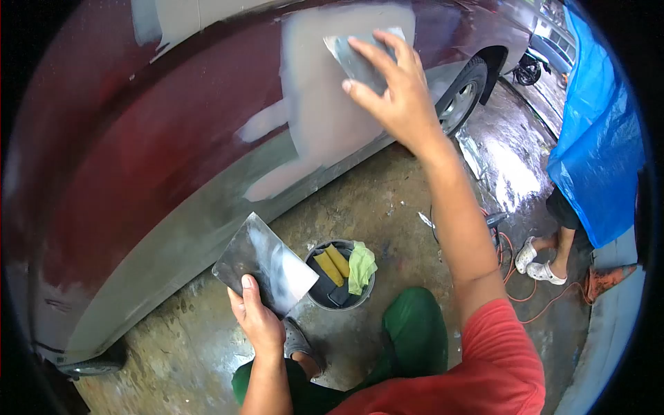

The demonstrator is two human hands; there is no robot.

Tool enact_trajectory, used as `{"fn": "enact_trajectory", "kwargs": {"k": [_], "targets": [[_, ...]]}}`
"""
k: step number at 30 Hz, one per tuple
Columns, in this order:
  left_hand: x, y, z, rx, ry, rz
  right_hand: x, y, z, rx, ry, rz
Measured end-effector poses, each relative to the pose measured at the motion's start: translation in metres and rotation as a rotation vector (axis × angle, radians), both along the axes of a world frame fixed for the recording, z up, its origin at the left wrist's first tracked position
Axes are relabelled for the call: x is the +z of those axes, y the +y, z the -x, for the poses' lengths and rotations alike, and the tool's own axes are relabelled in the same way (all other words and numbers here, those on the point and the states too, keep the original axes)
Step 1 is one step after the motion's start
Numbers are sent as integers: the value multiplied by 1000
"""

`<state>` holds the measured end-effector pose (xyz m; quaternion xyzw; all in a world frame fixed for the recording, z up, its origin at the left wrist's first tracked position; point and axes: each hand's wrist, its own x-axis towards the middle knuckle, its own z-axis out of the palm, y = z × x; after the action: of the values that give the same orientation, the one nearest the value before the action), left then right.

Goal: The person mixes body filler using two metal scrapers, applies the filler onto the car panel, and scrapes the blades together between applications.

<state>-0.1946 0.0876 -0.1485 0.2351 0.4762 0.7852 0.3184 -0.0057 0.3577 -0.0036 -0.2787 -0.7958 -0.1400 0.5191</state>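
My right hand (398, 90) is raised against the side of a dark red vehicle (187, 138), with its fingers on a thin grey sheet (363, 62). That sheet lies over a large light grey patch (325, 117) on the panel. Lower down, my left hand (259, 318) holds a flat rectangular plate (266, 263) by its lower edge, thumb on top. The plate's face is dark grey with white smears. Just right of the plate, a round bucket (320, 299) on the floor holds yellow blocks (335, 264), a dark block and a light green cloth (361, 268).
A person in white clogs (546, 272) stands at the right, partly behind a blue tarp (598, 131). Orange cord (529, 297) runs over the wet floor (415, 228) near an orange cone (609, 280). The vehicle's wheel (462, 100) is at upper right.
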Motion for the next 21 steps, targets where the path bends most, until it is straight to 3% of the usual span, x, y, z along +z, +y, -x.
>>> {"fn": "enact_trajectory", "kwargs": {"k": [2, 13, 17, 21], "targets": [[-3, 2, -2, -18, 7, -1, 27, -12, 7, -31, -30, 26], [-10, -2, 1, 23, 123, 6, 53, -16, 24, -25, -26, 99], [-16, -3, 8, 30, 115, 23, 51, -10, 26, 44, -29, 43], [-21, -5, 15, 35, 145, 39, 17, -1, 22, -52, -86, -5]]}}
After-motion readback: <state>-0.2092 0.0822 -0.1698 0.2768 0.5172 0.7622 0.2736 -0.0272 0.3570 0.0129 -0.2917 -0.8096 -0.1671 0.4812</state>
